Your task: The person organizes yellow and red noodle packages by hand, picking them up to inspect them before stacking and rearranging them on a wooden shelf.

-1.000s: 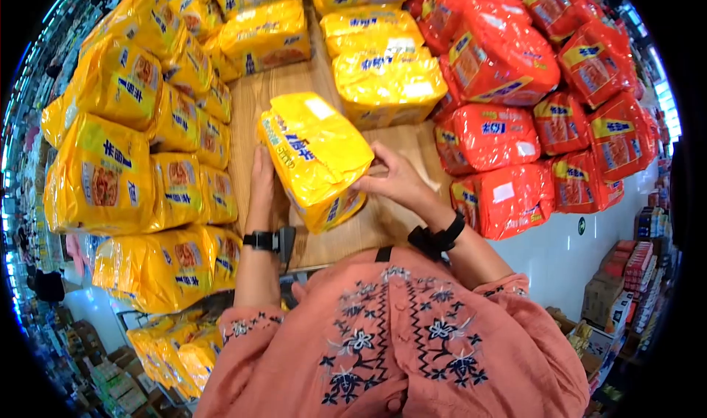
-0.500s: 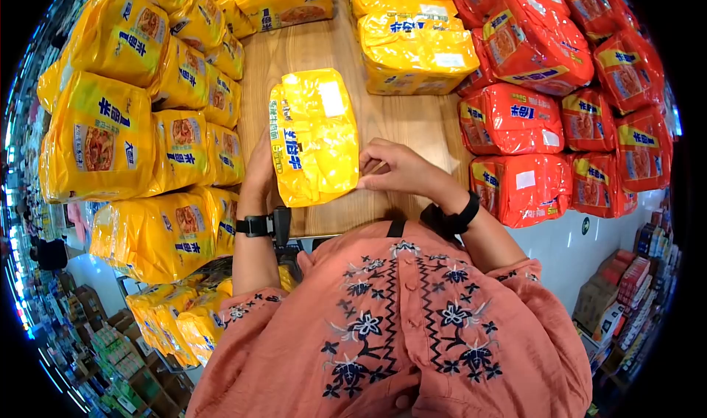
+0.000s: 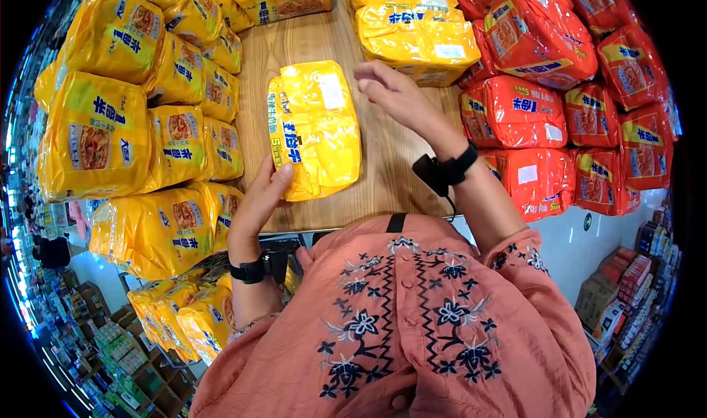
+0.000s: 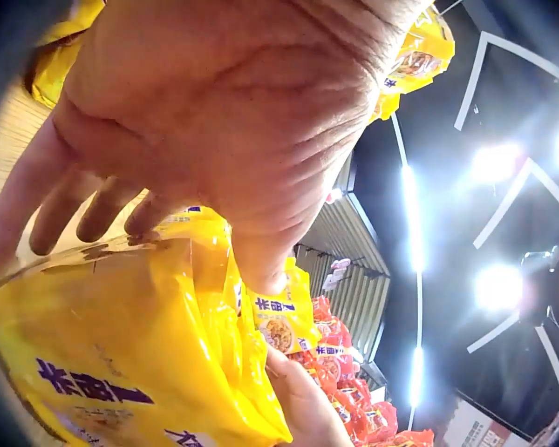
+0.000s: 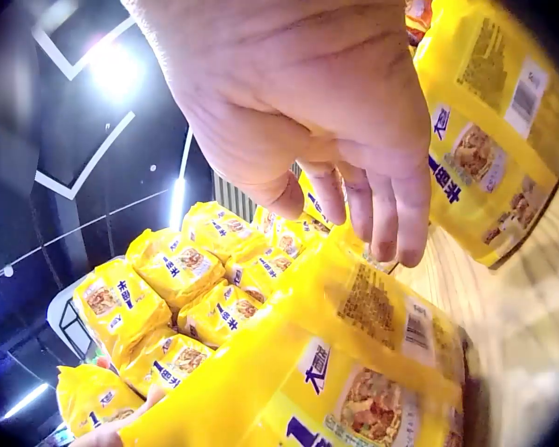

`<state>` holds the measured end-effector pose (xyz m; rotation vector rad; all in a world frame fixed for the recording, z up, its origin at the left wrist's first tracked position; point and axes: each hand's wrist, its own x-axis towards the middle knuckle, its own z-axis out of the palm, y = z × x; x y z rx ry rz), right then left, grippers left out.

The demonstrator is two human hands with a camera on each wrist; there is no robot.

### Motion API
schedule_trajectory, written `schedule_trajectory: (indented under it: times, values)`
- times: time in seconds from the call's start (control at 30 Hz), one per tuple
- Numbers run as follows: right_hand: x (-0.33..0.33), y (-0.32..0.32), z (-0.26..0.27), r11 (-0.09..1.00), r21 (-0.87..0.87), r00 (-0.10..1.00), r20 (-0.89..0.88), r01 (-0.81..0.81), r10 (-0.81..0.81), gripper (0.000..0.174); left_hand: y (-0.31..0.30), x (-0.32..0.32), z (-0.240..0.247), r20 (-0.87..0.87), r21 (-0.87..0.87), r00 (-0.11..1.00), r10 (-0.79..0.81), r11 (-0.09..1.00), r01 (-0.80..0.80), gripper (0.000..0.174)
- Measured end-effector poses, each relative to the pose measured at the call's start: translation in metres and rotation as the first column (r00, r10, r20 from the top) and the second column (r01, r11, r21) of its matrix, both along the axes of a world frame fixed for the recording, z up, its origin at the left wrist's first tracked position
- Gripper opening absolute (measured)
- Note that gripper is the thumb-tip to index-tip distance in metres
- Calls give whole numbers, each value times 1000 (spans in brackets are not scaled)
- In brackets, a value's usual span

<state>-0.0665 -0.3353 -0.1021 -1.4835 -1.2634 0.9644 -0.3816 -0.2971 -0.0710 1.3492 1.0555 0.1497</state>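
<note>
Glossy crinkly yellow pack flat on wood-grain shelf; left hand straight fingers touch its near-left edge; right hand above far-right corner, fingers loosely curled, empty

Red noodle packs (stacked high) flank the wooden tabletop.

Your head view is bright and even, bent hard toward its black round edges. Glare streaks the glossy yellow plastic noodle pack. In your wrist views, white ceiling strip lights flare against dark.
</note>
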Motion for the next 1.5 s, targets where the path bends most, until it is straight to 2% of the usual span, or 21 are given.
schedule_trajectory:
  times: [0.1,0.2,0.3,0.4,0.5,0.6,0.63,0.7,0.8,0.83,0.93,1.07,1.17,1.27,1.5]
  values:
    - [-7,27,-5,1000,-2,1000,-22,-15,15,48,-6,1,0,-120,-36,993,-8,999,4,68]
    - [-16,40,-3,999,-26,999,-15,41,-41,52,-11,4,-1,-124,-28,992,34,999,-38,67]
    - [-19,43,6,996,-78,986,-161,-52,39,54,-9,4,1,-160,-159,986,53,984,-79,63]
    - [-20,51,-8,985,-133,958,-276,-114,74,52,-10,4,-7,-29,-70,992,123,990,-125,56]
    - [-16,43,-6,983,-156,975,-217,-92,56,52,-1,-4,-23,-19,25,990,142,990,-142,52]
    - [-9,21,3,954,-297,988,-152,-37,-9,49,13,-9,-30,53,212,962,269,938,-274,53]
    - [-5,13,4,957,-287,992,-127,-48,12,49,19,-15,-40,22,361,929,370,863,-353,62]
    - [-1,-5,4,958,-278,995,-76,-78,58,51,29,-15,-45,127,367,891,436,814,-451,64]
    - [-6,-28,9,926,-354,990,-90,-129,104,49,26,9,-15,196,346,863,465,791,-504,66]
    - [-9,-33,0,946,-302,986,-151,-118,74,51,31,8,-17,212,286,870,444,823,-490,68]
    - [-16,-37,3,956,-287,998,-48,-57,45,51,30,11,-24,174,344,887,428,817,-462,75]
    - [-18,-35,0,960,-274,998,-38,-53,44,49,29,14,-30,122,421,909,398,809,-410,85]
    - [-20,-34,-4,965,-250,994,-95,-75,52,47,27,14,-31,193,382,907,373,823,-420,89]
    - [-21,-34,2,959,-271,988,-145,-86,48,44,21,18,-25,153,404,902,404,808,-430,75]
    - [-19,-34,5,948,-308,993,-110,-84,52,42,23,15,-34,140,457,908,394,788,-412,74]
